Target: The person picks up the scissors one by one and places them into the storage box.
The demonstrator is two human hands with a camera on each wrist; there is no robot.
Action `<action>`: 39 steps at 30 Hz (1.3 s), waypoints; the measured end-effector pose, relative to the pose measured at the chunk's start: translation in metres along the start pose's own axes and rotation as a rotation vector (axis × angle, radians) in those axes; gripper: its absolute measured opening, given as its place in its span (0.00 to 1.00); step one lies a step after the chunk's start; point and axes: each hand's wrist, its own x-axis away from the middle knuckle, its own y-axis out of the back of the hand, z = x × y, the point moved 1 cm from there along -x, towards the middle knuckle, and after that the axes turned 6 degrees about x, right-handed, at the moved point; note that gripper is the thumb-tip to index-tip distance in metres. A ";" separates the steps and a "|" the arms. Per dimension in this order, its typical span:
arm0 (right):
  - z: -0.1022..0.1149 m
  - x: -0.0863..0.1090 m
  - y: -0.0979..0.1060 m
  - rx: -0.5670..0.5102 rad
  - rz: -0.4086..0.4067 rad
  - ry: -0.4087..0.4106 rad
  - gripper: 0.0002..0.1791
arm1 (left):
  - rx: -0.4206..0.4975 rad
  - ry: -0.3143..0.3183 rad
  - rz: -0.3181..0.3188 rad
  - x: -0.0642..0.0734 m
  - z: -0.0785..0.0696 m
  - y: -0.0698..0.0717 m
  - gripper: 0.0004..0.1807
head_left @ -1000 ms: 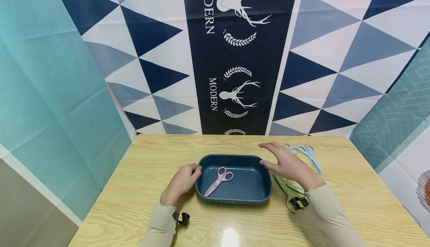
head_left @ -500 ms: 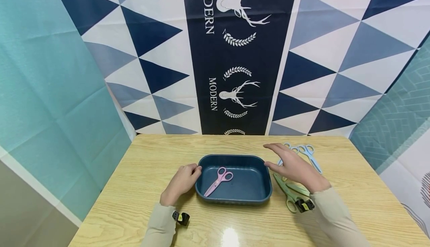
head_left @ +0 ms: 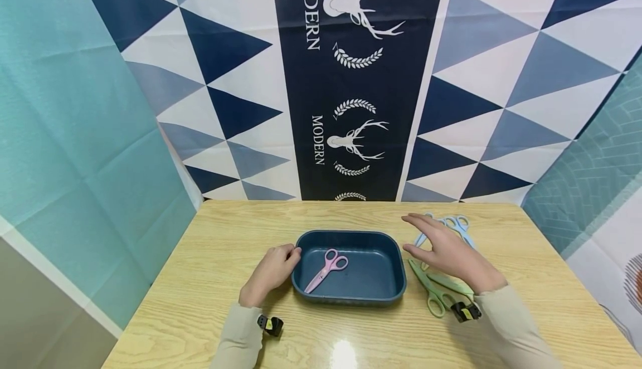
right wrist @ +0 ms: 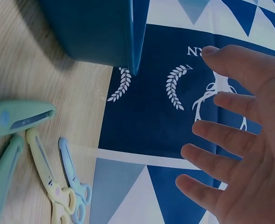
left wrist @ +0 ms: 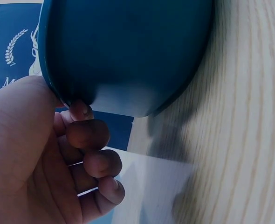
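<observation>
A dark blue rectangular tray stands on the table, and a pair of pink scissors lies in its left half. My left hand pinches the tray's left rim between thumb and forefinger; in the left wrist view the other fingers curl below. To the right of the tray, my right hand hovers with spread fingers and holds nothing. Beneath and around it lie green scissors and light blue scissors, partly covered by the hand. The right wrist view also shows yellow scissors beside the blue ones.
The wooden table extends on both sides of the tray. At its far edge hangs a patterned cloth with deer heads and triangles. A turquoise cloth hangs at the left. Small black cameras sit on both wrists.
My right hand has moved away from the tray's right rim, to the right, uncovering more of the green scissors. The left hand, tray and pink scissors have stayed put.
</observation>
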 end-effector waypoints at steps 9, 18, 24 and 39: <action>-0.006 0.007 0.004 0.007 -0.013 0.003 0.38 | 0.006 0.001 -0.001 -0.001 -0.001 0.000 0.20; -0.013 0.014 0.002 0.014 -0.040 -0.011 0.39 | 0.010 -0.002 -0.002 -0.001 -0.001 0.000 0.20; -0.015 0.018 0.006 -0.001 -0.041 -0.019 0.39 | 0.018 0.002 -0.001 0.000 -0.002 0.001 0.20; -0.030 0.028 0.010 -0.029 -0.034 -0.075 0.42 | 0.004 0.006 -0.010 -0.001 -0.001 0.001 0.21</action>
